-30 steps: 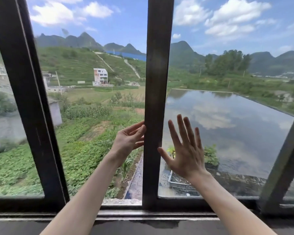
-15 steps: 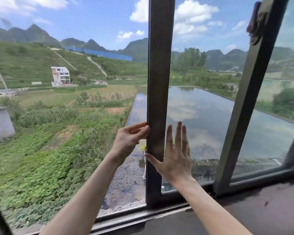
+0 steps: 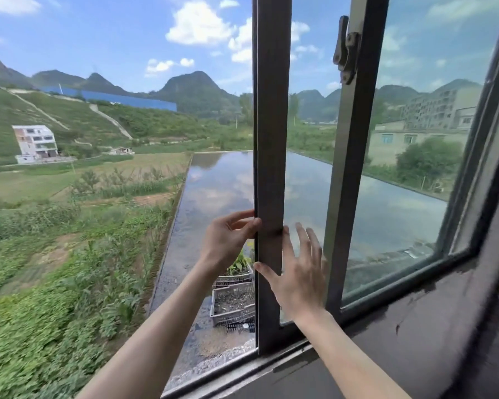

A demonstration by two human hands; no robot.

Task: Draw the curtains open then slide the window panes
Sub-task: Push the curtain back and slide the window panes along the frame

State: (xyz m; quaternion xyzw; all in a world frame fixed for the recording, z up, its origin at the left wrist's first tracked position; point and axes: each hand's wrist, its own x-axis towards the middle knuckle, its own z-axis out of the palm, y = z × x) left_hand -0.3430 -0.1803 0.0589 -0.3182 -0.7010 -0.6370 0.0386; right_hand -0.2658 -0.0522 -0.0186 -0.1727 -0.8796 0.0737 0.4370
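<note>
1. Sliding window pane [image 3: 306,197]: it stands right of centre, glass in a dark metal frame, overlapping a second pane behind it. You should expect it to be rigid, fairly heavy, and to run stiffly in its track.
2. Frame stile [image 3: 270,168]: a flat, matte, square-edged upright bar. It is your safest hold; the glass is smooth and likely slippery.
3. Left hand [image 3: 228,240]: your fingers curl round the stile's left edge, thumb above, gripping it.
4. Right hand [image 3: 300,272]: your fingers are spread, palm flat on the glass, thumb across the stile.
5. Latch [image 3: 344,50]: a metal lever on the rear stile.
6. Sill [image 3: 415,341]: dark, worn, smudged.
7. No curtain is in view.
</note>
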